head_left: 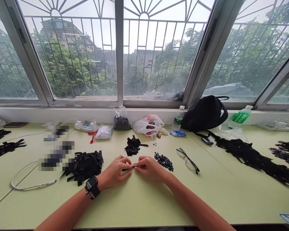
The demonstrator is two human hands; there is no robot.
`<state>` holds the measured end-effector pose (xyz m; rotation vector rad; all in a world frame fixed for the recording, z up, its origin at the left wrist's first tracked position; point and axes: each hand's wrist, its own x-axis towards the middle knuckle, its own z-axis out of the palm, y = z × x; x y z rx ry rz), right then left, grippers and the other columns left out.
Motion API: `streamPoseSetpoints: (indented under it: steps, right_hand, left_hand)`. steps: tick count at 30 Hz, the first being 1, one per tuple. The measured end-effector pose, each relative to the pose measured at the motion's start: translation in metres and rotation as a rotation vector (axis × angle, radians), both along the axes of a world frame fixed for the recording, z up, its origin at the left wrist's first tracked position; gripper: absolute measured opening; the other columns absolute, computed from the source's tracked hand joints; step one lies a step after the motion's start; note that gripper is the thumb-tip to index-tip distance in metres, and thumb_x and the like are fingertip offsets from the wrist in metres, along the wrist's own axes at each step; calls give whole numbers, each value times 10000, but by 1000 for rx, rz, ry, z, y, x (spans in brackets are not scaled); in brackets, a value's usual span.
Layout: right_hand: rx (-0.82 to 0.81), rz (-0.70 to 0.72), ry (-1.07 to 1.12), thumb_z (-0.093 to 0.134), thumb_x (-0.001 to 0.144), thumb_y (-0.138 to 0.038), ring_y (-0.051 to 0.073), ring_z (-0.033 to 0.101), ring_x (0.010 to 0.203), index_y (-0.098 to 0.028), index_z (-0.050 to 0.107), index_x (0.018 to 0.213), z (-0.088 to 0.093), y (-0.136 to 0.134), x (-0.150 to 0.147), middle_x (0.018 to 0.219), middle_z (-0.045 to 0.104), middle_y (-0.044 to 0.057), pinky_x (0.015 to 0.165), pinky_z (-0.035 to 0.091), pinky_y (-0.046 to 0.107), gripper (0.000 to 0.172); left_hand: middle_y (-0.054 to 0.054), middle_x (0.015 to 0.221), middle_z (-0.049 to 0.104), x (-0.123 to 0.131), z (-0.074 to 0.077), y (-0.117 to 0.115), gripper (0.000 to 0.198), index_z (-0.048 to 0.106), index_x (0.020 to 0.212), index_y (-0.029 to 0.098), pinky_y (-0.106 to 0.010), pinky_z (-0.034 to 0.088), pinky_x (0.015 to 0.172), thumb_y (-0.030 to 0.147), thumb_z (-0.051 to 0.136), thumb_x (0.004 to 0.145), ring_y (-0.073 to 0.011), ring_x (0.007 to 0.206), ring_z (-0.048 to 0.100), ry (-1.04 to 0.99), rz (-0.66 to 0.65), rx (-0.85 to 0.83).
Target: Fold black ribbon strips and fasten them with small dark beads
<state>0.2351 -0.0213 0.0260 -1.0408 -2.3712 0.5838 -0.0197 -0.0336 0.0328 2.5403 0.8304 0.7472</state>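
Note:
My left hand (116,170) and my right hand (148,168) meet above the table, their fingertips almost touching. Pinched between the left fingers is a short black strip (128,168). The right thumb and finger close at the strip's end; whether a small part sits there is hidden. Left of my hands lies a large heap of black strips (86,164). Straight ahead is a smaller pile of black strips (133,146), some with small shiny spots. Just right of my right hand spreads a pile of small, shiny dark round pieces (164,161), which look like snaps or buttons.
Eyeglasses (188,161) lie to the right, and a white cable (31,186) to the left. Along the window stand a bag of black pieces (121,119), a white plastic bag (148,125), a water bottle (178,118) and a black bag (204,114). More black strips (252,157) stretch rightward.

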Motion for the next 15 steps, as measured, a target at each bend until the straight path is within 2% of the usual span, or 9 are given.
streamPoseSetpoints:
  steps: [5,15]
  right_hand:
    - [4,-11,3,649,966,-277,101,517,628,-223,833,901,-1,1,0,767,599,-2,599,344,239,202]
    - [-8,-4,-1,654,949,-255,101,524,630,-238,838,957,-1,1,-1,795,621,-2,625,372,233,185]
  left_hand:
    - [-48,1133,729,4,-1,-2,317,733,1276,306,-397,527,998,195,630,998,-241,1073,591,-11,9,63]
    - [-25,1091,783,5,2,-3,281,794,1148,317,-407,530,981,181,579,1030,-236,1035,608,19,-16,126]
